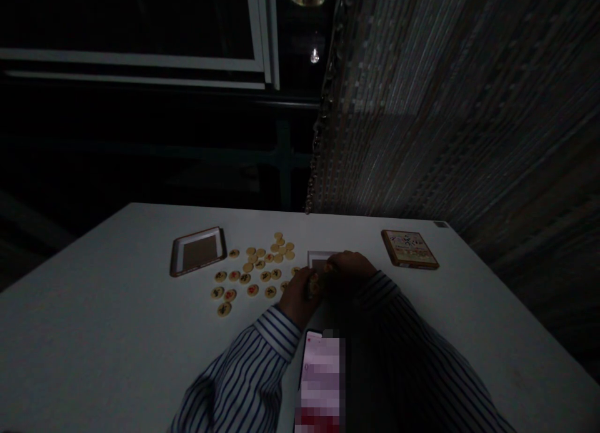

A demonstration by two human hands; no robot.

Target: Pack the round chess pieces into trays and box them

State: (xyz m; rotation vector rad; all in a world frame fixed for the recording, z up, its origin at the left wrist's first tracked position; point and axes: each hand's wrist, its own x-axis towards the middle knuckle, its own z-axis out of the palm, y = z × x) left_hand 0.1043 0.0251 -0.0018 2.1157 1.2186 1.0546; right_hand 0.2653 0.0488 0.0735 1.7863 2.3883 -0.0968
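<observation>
Several round wooden game discs [255, 272] with red or black marks lie scattered on a white table [107, 333]. My left hand [300, 295] is closed around a small stack of these discs at the right end of the scatter. My right hand [351, 264] is curled just beside it, fingertips pinched on a disc over a small white-framed square [317, 257]. Both sleeves are striped. The light is dim, so the fingers are hard to make out.
An open box tray [197, 250] with a red rim lies left of the discs. A printed box lid [409, 248] lies at the right. A phone [321, 377] rests near the front edge between my arms. A woven blind [459, 108] hangs behind the table.
</observation>
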